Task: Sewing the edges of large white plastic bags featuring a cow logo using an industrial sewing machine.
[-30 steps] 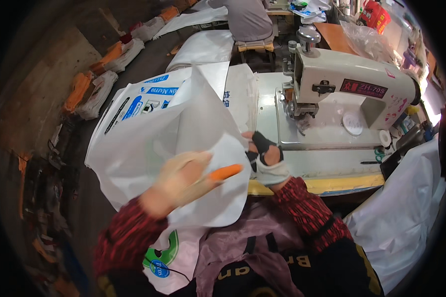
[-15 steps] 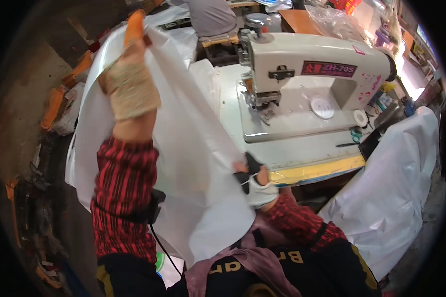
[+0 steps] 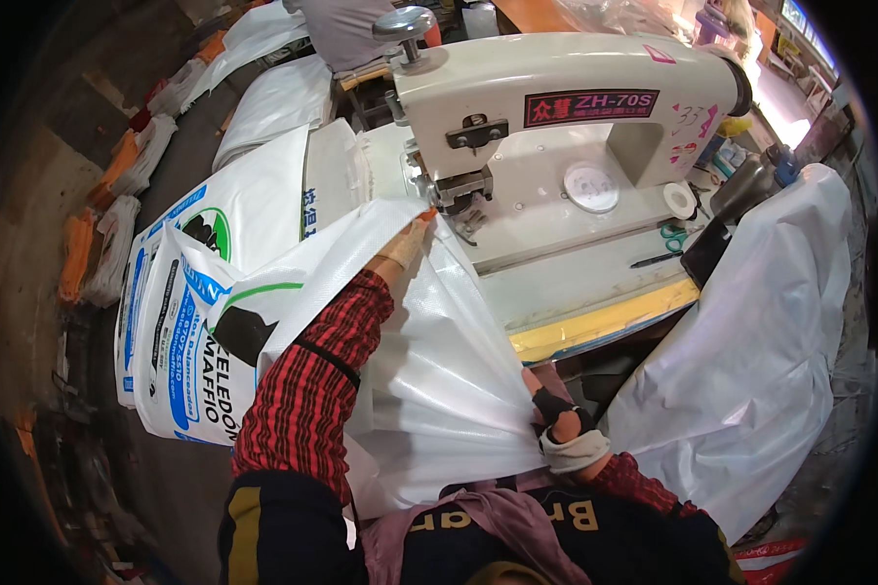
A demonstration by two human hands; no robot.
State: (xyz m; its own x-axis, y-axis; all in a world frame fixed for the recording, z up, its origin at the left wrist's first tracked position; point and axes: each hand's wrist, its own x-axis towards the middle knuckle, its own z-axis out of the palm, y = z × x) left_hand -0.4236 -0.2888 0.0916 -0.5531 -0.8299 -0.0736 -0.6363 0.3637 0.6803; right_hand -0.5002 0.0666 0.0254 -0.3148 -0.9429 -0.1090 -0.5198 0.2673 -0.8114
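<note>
A large white woven sack [image 3: 424, 351] with blue, green and black print lies across my lap and the table's left end. My left hand [image 3: 410, 239], partly hidden by the sack, closes on its far edge beside the presser foot of the sewing machine [image 3: 556, 88]. Orange covering shows at its fingertips. Close to my body, my right hand [image 3: 561, 419], in a black fingerless glove and white wrist wrap, grips the sack's near right edge. Folds fan out from that grip, and the cloth is drawn taut between both hands.
A yellow strip [image 3: 605, 322] edges the table front. Teal scissors [image 3: 673, 237], a dark pen [image 3: 657, 260] and a white tape roll [image 3: 680, 201] sit at right. Another white sack [image 3: 732, 361] drapes there. Printed sacks [image 3: 263, 185] lie at left; a person [image 3: 346, 34] sits beyond.
My left hand has come down and right from the far upper left to the machine, bringing the sack edge along. My right hand has shifted nearer my body. The view has shifted too.
</note>
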